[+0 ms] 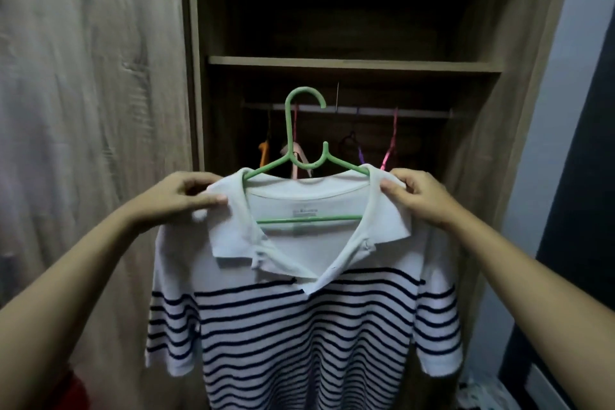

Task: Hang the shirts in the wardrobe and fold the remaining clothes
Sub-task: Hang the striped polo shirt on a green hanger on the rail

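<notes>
Hands hold a striped polo shirt [299, 309] up in front of the open wardrobe [349, 64]. Left hand [173, 198] pinches the collar's left shoulder; right hand [421, 198] pinches the right shoulder. The shirt sits on a green hanger [307, 161], hook upright, near the far rail [416, 112], where other hangers [392, 140] hang.
</notes>
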